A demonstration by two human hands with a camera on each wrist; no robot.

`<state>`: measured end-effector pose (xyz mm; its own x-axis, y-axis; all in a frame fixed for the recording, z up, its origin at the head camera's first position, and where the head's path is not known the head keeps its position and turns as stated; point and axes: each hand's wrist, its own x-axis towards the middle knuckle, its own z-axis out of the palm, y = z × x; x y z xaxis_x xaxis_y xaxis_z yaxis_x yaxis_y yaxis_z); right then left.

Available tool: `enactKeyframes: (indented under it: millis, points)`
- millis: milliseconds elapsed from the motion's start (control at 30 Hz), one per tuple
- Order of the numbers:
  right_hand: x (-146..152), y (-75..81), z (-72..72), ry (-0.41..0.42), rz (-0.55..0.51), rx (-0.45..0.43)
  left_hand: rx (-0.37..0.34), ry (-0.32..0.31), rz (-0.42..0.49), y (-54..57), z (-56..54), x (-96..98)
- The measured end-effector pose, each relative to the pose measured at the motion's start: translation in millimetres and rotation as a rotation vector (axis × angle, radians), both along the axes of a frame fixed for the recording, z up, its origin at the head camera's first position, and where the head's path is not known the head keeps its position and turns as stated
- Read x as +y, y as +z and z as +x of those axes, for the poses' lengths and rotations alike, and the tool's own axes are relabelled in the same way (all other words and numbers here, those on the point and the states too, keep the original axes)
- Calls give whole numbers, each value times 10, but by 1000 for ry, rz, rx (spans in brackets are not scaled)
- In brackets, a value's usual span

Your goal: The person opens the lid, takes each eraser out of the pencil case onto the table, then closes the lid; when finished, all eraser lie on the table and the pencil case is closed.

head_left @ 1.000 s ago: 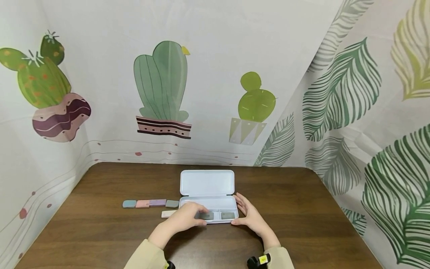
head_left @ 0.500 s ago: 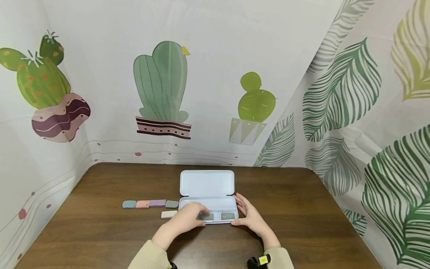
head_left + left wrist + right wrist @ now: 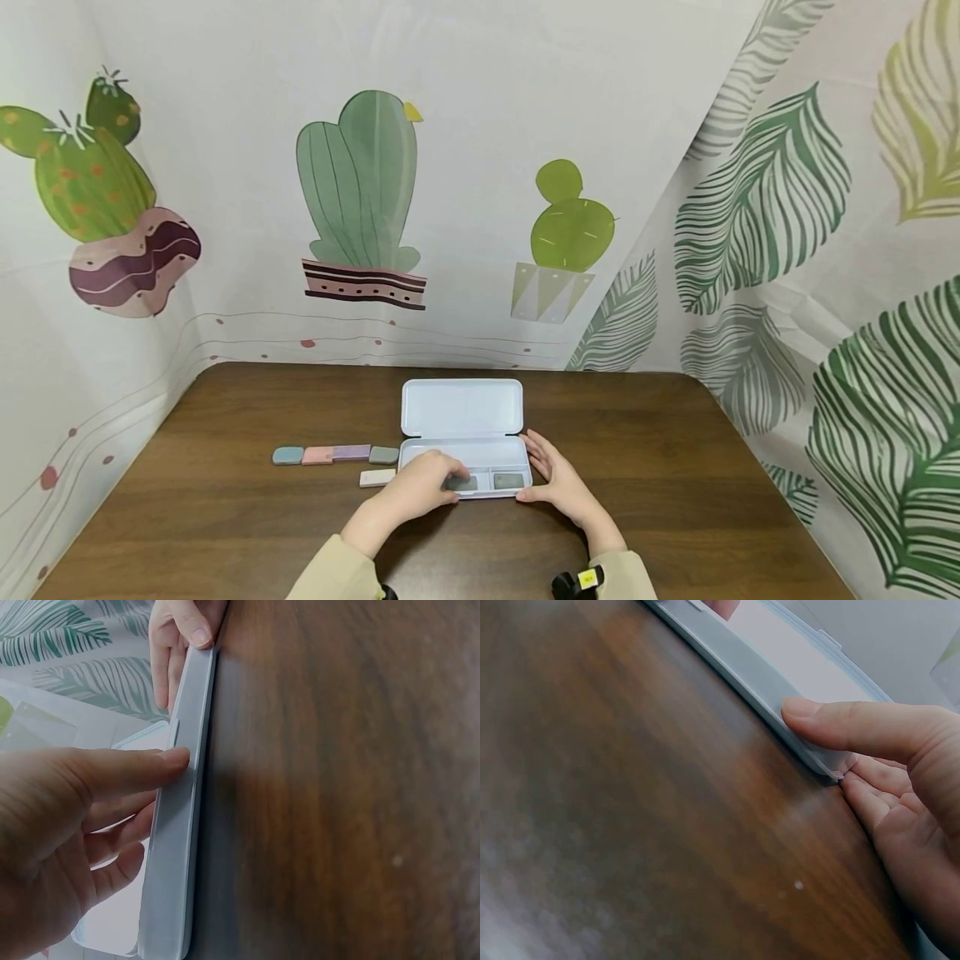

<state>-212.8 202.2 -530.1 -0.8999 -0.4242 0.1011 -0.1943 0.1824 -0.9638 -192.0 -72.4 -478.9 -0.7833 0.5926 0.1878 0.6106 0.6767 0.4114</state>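
Observation:
A pale blue-white pencil case point(image 3: 462, 407) lies with its lid folded back in the head view. In its front row, one small grey block point(image 3: 508, 481) fills the right compartment. Another grey block point(image 3: 468, 483) shows in the left one, partly covered by my left hand point(image 3: 418, 485). That hand's fingertips reach inside the compartment while its thumb point(image 3: 171, 759) lies on the outer front wall, as the left wrist view shows. My right hand point(image 3: 561, 487) holds the case's right end, thumb point(image 3: 804, 711) at the front corner and fingers along the side.
Left of the case, blue point(image 3: 288, 456), pink point(image 3: 317, 455), purple point(image 3: 352, 452) and grey-green point(image 3: 384, 455) blocks form a row. A white block point(image 3: 377, 478) sits nearer, beside my left hand. The brown table point(image 3: 705, 500) meets a patterned cloth backdrop point(image 3: 480, 192).
My left hand has shifted very slightly left at the front compartment, its thumb staying by the front edge. The right hand, the case and the row of blocks stay in place.

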Motion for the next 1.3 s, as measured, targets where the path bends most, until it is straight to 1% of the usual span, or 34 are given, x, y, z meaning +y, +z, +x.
enactKeyframes:
  millis: [100,200,333,367,467,567,600,667,767,933,1133,1233,1300]
  points:
    - [1,0,0,-1,2,1,7,-3,3,-5,5,4]
    - [7,-12,-1,1,5,24,18,-10,10,-9,8,9]
    - [24,-54,-5,16,-13,102,25,-12,10,-12,5,19]
    - [30,-66,-10,29,-18,137,24,-10,11,-11,3,21]
    - [33,-75,-9,37,-28,164,23,-9,23,-14,-1,26]
    - [25,-53,-8,30,-15,114,18,-11,42,-16,-2,27]
    - [19,-44,-6,14,-11,72,16,-13,48,-18,-3,26]
    - [11,-27,-9,4,1,28,8,-15,61,-22,-4,25]
    - [3,-16,-12,-6,13,-9,-11,-14,80,-23,-5,27]
    - [-2,-7,-4,-3,23,-4,-31,-6,88,-27,-5,40]
    - [-1,0,7,8,11,30,-44,19,56,-48,-13,53]
    - [12,-28,3,10,9,73,-41,20,49,-60,-17,50]
    - [11,-29,0,8,9,66,-38,18,51,-58,-18,46]
